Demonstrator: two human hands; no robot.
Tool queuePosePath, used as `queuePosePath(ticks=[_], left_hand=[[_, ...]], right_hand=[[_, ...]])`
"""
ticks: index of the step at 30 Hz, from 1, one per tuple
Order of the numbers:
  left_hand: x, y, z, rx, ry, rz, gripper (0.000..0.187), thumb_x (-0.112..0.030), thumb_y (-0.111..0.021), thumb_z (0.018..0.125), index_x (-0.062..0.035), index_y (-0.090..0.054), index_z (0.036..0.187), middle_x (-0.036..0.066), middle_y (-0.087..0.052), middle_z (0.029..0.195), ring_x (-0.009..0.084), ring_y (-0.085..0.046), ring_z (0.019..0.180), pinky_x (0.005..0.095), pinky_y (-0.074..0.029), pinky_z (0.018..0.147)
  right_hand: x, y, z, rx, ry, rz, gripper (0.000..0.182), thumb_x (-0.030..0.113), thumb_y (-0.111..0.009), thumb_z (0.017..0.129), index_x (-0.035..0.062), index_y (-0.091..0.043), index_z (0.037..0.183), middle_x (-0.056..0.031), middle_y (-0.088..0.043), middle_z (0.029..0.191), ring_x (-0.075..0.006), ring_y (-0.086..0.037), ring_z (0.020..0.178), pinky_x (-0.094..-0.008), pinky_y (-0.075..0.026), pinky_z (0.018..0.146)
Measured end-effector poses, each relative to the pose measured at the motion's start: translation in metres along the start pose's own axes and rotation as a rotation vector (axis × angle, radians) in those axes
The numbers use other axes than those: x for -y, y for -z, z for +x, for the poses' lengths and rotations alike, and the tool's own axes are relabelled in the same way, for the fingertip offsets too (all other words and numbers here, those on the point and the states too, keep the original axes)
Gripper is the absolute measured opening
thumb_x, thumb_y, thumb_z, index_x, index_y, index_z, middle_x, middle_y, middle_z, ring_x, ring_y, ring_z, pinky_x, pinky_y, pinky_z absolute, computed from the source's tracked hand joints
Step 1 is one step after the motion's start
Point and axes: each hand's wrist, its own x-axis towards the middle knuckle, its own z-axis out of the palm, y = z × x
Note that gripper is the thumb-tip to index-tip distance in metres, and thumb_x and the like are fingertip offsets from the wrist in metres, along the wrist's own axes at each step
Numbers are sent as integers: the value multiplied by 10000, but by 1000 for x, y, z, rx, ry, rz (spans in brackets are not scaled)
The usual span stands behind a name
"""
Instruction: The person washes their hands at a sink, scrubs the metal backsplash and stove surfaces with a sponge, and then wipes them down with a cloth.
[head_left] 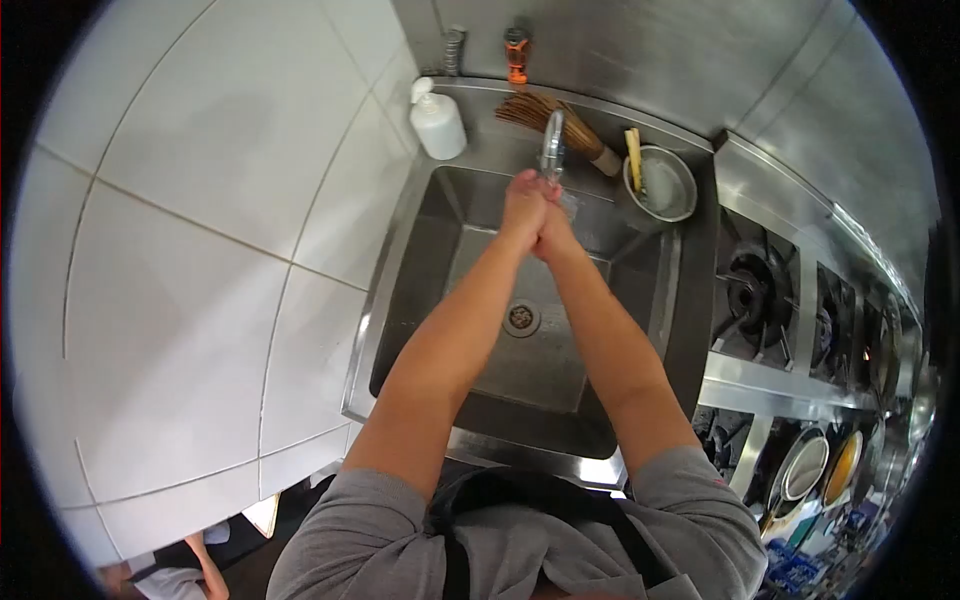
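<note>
My left hand (522,200) and my right hand (553,208) are pressed together under the chrome faucet (553,140), at the back of the steel sink (480,370). Their fingers are folded against each other and partly hidden. No object shows in either hand. Some water (570,205) appears beside my right hand. Both forearms reach over the basin, and the round drain (521,318) lies between them.
A white pump bottle (438,125) stands behind the sink's left corner. A bamboo whisk brush (575,130) lies behind the faucet. At right are a metal bowl (690,195) with a yellow-handled tool (634,155) and stove burners (750,290). Another person's arm (207,565) shows lower left.
</note>
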Motion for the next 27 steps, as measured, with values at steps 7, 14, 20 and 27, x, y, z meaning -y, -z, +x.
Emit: queuePosePath(ticks=[7, 14, 20, 27], left_hand=[[-33, 17, -69, 86, -463, 1065, 630, -259, -474, 981, -34, -178, 1490, 226, -167, 1543, 352, -202, 1423, 396, -240, 1138], [-63, 152, -257, 359, -107, 930, 477, -163, -561, 961, -36, -423, 1399, 111, -515, 1371, 201, -496, 1238, 345, -390, 1046], [-83, 301, -492, -338, 189, 720, 433, -156, -580, 941, -7, -487, 1336, 156, -621, 1206, 180, -575, 1124, 302, -447, 970], [75, 451, -794, -1059, 615, 1065, 534, -366, -624, 874, -8, -546, 1262, 164, -671, 1107, 276, -656, 987, 376, -509, 856]], right_hand=[[19, -14, 22, 34, 101, -623, 363, 426, -470, 953, 107, -559, 1104, -112, -650, 880, -314, -645, 857, -465, -494, 737], [74, -59, 3, -200, 632, -1785, 261, 223, -487, 955, 72, -565, 1152, -197, -651, 1003, -428, -612, 947, -486, -484, 804], [77, -41, 20, 239, 569, -2261, 411, 158, -503, 904, 8, -488, 1287, -171, -445, 1383, -366, -460, 1242, -444, -379, 1037], [46, 1, -12, 46, 1117, -2332, 432, 138, -523, 872, -42, -522, 1265, -209, -555, 1275, -350, -525, 1194, -401, -391, 1040]])
